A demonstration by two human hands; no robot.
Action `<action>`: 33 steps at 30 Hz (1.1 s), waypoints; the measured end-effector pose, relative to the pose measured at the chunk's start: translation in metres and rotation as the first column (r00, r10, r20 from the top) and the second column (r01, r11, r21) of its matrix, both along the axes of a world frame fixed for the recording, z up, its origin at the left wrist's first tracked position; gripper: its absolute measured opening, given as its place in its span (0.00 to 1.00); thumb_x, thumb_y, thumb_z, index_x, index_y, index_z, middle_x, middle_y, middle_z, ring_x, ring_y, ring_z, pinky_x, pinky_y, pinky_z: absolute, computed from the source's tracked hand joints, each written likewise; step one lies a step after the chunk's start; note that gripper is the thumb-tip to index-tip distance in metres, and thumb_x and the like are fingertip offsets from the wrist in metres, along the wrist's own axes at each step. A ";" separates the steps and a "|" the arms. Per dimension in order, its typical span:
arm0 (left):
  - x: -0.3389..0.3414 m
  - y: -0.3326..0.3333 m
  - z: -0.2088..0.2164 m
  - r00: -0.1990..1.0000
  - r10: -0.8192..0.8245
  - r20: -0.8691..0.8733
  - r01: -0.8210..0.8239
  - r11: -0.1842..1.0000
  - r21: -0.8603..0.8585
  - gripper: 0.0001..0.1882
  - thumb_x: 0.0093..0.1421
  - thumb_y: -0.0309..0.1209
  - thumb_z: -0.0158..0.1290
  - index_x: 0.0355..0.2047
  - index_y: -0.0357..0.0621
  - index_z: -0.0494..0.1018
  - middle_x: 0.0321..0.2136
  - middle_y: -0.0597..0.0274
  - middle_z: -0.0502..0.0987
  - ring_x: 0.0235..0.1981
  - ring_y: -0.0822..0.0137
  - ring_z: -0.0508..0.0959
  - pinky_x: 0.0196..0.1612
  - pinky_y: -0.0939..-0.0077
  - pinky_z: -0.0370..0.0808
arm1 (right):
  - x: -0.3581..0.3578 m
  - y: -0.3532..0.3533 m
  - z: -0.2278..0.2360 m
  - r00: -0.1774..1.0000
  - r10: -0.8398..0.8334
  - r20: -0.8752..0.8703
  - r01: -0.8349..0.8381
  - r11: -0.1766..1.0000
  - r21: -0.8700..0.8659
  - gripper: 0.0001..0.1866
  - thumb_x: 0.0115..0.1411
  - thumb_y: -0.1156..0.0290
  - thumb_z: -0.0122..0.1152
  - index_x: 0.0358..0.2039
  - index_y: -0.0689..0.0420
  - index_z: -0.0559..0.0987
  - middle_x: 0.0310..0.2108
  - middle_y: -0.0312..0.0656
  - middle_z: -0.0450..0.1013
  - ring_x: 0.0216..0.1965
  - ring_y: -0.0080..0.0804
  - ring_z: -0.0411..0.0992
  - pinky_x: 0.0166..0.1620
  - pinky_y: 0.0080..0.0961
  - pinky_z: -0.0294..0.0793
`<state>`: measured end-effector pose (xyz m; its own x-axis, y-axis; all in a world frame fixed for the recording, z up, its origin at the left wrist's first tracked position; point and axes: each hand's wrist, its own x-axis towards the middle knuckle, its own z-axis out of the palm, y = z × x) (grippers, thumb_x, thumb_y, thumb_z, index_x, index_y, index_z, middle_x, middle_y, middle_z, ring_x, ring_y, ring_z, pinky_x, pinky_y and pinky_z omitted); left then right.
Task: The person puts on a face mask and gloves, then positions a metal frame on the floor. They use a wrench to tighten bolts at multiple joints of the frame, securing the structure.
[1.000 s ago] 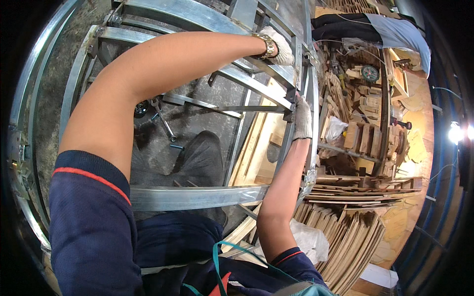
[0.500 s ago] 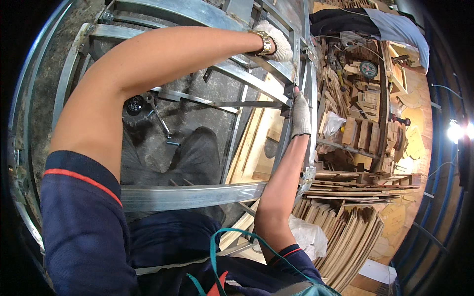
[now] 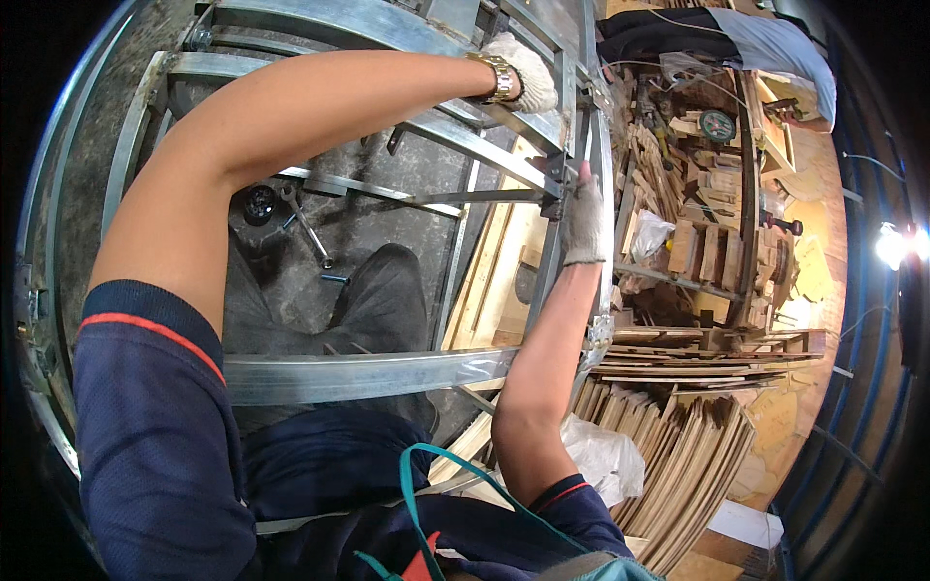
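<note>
A workshop, shown by a large metal frame (image 3: 368, 376), a wrench (image 3: 308, 229) on a grey floor (image 3: 358, 225), heaped wooden offcuts (image 3: 712, 247) and stacked thin boards (image 3: 673, 465).

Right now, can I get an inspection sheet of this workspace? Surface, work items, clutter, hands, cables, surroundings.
Surface: grey floor, seen between the bars, with darker patches.
Work items: metal frame, open bars, one crossing in front of the person's body.
Clutter: wrench, small bolt-like piece and black round item at floor level; stacked wood strips at lower right, clear plastic bag beside them.
Hands: left hand gloved, at the frame's upper bars; right hand gloved, against its right side; grip mostly hidden on both.
Cables: thin pale cord at far right; its use cannot be told.
Surroundings: another person at top right; lit lamp at far right.
</note>
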<state>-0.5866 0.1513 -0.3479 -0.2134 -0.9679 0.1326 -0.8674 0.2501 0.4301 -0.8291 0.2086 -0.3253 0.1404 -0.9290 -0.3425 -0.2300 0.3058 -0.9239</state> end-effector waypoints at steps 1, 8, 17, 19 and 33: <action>-0.002 0.001 0.000 1.000 -0.002 -0.001 0.002 1.000 -0.013 0.26 0.66 0.47 0.43 0.42 0.44 0.86 0.45 0.49 0.85 0.48 0.49 0.84 0.55 0.45 0.73 | -0.005 -0.003 -0.002 0.997 0.030 -0.069 -0.029 0.999 0.017 0.33 0.78 0.42 0.39 0.50 0.57 0.83 0.36 0.39 0.84 0.27 0.23 0.78 0.27 0.22 0.74; 0.004 -0.004 -0.006 0.999 -0.035 0.041 0.037 0.998 -0.043 0.26 0.66 0.50 0.43 0.41 0.46 0.86 0.42 0.49 0.86 0.46 0.49 0.85 0.54 0.46 0.74 | -0.011 -0.009 -0.004 0.999 0.045 0.005 -0.046 0.998 0.051 0.29 0.76 0.43 0.45 0.47 0.55 0.83 0.38 0.37 0.83 0.33 0.26 0.79 0.38 0.28 0.78; -0.005 0.011 0.008 0.999 0.029 0.018 -0.027 0.996 -0.083 0.27 0.64 0.48 0.43 0.32 0.41 0.85 0.34 0.44 0.86 0.38 0.46 0.85 0.59 0.44 0.70 | -0.033 0.004 -0.009 0.945 -0.216 -0.245 0.173 0.967 -0.185 0.13 0.68 0.61 0.66 0.31 0.57 0.84 0.27 0.34 0.80 0.25 0.21 0.73 0.31 0.22 0.71; -0.003 0.007 0.008 0.997 0.077 -0.008 -0.077 0.992 -0.104 0.26 0.63 0.47 0.44 0.32 0.41 0.84 0.34 0.44 0.85 0.38 0.46 0.85 0.59 0.44 0.69 | -0.041 -0.004 -0.021 0.970 -0.147 -0.194 0.102 0.969 -0.226 0.14 0.64 0.62 0.71 0.34 0.62 0.88 0.27 0.31 0.78 0.25 0.17 0.68 0.29 0.22 0.64; -0.032 0.069 0.022 0.882 -0.167 -0.441 0.045 0.961 -0.273 0.18 0.65 0.25 0.46 0.55 0.40 0.72 0.44 0.47 0.77 0.46 0.47 0.78 0.54 0.59 0.74 | -0.011 0.000 -0.015 0.886 -0.281 -0.369 0.060 0.858 -0.510 0.20 0.57 0.56 0.61 0.27 0.63 0.87 0.20 0.56 0.78 0.26 0.46 0.81 0.36 0.41 0.77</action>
<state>-0.6182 0.2204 -0.3255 -0.1699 -0.8651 0.4720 -0.5517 0.4803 0.6818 -0.8403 0.2081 -0.3402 -0.0885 -0.9838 0.1562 -0.6105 -0.0703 -0.7889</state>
